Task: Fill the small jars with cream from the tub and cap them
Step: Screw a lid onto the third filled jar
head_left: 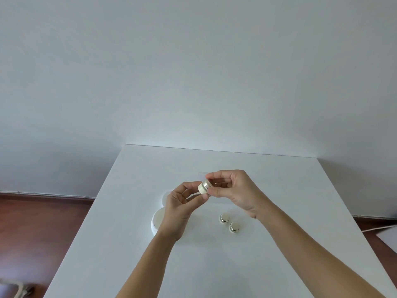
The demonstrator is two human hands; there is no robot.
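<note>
Both hands were raised a little above the white table (279,211), meeting over its middle. Between them was a small jar (204,187), tilted on its side, its cream-coloured body towards the left hand (179,208) and its shiny pale-gold cap towards the right hand (234,191). The left hand's thumb and fingertips pinched the jar's body from below and behind. The right hand's thumb and forefinger were closed on the cap, with the other fingers curled loosely behind them. Whether the cap was fully seated I could not tell.

On the table, under and just behind the left wrist, stood the open white tub (155,222), pale cream showing inside it; most of it was hidden by the hand. A white lid (165,196) lay just beyond it, also partly covered. Nearer the person and to the right, two more small jars with gold caps stood upright side by side, one (224,218) just beside the other (234,226), both well clear of the hands.
</note>
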